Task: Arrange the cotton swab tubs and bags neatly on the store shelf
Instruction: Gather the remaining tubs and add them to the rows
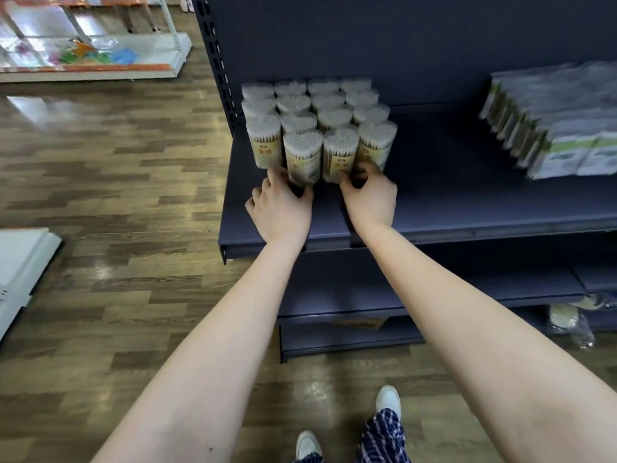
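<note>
Several clear round tubs of cotton swabs (317,118) stand in rows at the left end of a dark blue shelf (450,202). Two front tubs stick out a little from the block. My left hand (280,208) grips the base of the front tub second from left (302,155), thumb and fingers curled round it. My right hand (370,195) grips the base of the tub beside it (339,152), fingers wrapped round its right side. A row of white and green swab bags (561,128) stands upright at the shelf's right end.
Bare shelf lies between the tubs and the bags. A perforated upright (217,61) bounds the shelf on the left. Lower shelves (434,289) hold a few packets at the right. Another display rack (86,45) stands across the wooden floor, and a white panel (23,262) lies at the left.
</note>
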Motion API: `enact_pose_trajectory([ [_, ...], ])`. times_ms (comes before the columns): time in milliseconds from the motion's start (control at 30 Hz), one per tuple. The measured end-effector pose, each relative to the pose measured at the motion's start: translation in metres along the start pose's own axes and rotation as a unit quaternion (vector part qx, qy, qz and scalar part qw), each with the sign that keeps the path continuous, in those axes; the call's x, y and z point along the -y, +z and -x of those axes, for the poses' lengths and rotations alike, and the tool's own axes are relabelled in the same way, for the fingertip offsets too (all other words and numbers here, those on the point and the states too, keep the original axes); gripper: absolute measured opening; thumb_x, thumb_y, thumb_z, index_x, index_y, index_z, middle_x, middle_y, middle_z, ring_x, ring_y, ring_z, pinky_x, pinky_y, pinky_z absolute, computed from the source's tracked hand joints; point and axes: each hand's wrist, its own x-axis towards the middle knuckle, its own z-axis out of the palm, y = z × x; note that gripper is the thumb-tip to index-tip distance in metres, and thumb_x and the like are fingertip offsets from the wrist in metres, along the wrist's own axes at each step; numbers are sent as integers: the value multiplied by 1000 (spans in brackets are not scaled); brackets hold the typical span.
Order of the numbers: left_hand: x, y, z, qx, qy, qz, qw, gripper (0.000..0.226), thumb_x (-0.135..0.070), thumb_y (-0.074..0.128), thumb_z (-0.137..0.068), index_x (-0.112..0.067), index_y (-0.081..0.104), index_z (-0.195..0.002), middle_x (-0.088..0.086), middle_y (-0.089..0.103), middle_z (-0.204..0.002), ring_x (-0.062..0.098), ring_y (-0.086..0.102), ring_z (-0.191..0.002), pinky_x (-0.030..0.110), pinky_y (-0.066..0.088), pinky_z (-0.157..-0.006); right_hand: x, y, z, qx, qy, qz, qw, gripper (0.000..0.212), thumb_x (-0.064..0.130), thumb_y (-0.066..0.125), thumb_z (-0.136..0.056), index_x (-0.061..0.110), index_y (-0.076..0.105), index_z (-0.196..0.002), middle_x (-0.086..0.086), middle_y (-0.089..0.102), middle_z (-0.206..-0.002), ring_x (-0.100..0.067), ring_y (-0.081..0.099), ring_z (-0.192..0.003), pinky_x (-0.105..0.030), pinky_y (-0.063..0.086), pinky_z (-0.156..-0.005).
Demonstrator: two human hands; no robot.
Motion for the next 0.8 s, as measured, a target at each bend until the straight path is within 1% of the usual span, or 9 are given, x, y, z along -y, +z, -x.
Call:
enact_pose_trajectory([
  [67,0,0,0,2,0,-14,1000,50,-47,54,-87,-12,47,-121,7,59,-121,30,49,-116,39,31,-96,1,1,2,-6,-11,3,1000,26,37,61,-85,13,64,-96,-3,67,-98,-22,59,-96,-23,39,-72],
  [133,-1,0,-1,2,2,-20,1000,48,-48,53,-87,-13,48,-120,7,59,-120,30,49,-116,39,31,-95,2,0,3,-2,-23,2,1000,26,37,61,-85,12,63,-91,-3,67,-94,-22,60,-92,-25,40,-70],
  [233,1,2,-1,2,11,-28,1000,45,-48,53,-87,-15,50,-118,6,59,-117,30,50,-113,40,32,-93,3,-1,4,-1,-21,-11,1000,26,37,61,-85,13,59,-94,-1,67,-92,-22,62,-86,-29,45,-70],
  [333,1,2,-1,0,19,-32,999,42,-46,52,-88,-16,51,-116,7,59,-117,31,50,-112,40,32,-92,4,-2,5,-2,-23,-16,1000,26,36,61,-86,14,57,-97,1,68,-92,-20,63,-85,-30,48,-71],
  [533,0,1,-1,-7,15,-13,1000,36,-39,50,-89,-15,50,-117,6,63,-115,31,50,-112,40,31,-92,2,0,4,6,-38,-11,999,21,34,59,-87,16,62,-99,1,70,-96,-19,64,-89,-29,49,-72],
  [800,0,2,0,-17,1,12,1000,36,-37,51,-88,-15,48,-116,5,64,-113,30,51,-111,40,32,-94,-2,2,3,-27,-50,-42,997,15,26,61,-86,15,61,-96,1,67,-93,-16,62,-85,-28,47,-71],
])
